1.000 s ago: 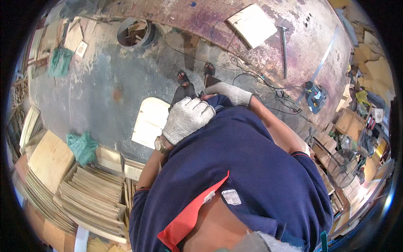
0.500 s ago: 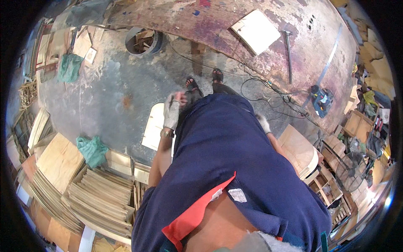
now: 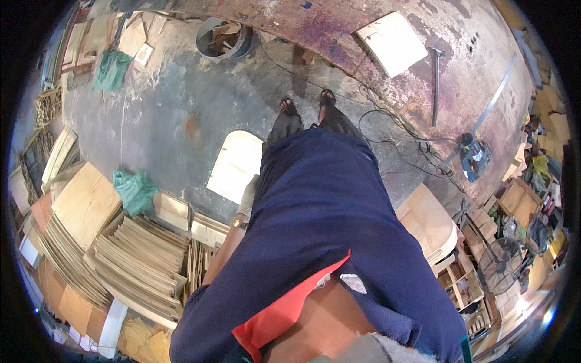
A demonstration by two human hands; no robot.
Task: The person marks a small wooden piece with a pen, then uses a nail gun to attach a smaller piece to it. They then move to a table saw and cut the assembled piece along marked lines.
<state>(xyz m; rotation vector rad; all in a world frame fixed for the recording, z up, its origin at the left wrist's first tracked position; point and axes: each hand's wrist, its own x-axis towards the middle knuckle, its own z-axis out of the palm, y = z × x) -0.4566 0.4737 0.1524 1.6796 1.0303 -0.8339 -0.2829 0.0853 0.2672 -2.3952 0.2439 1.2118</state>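
My left hand [image 3: 248, 198] hangs at my side in a pale glove, a watch on its wrist. The dark blue shirt covers part of it, and its fingers are hidden. Just beyond it on the floor is a pale wooden panel [image 3: 236, 167] with a rounded end; whether the hand touches it I cannot tell. My right hand is out of sight behind the shirt. On the right side, a stack of rounded wooden panels [image 3: 426, 221] stands beside me.
On the worktable [image 3: 387, 100] lie a pale board [image 3: 392, 44], a hammer [image 3: 436, 88] and a blue power tool [image 3: 474, 156] with cables. A scrap bucket [image 3: 224, 39] stands ahead. Stacked thin boards [image 3: 142, 266], a green bag [image 3: 134, 190] and a fan [image 3: 500, 265] surround me.
My left hand has dropped back toward my side, uncovering more of the floor panel. My right hand has gone out of view behind the shirt. The whole view has shifted slightly.
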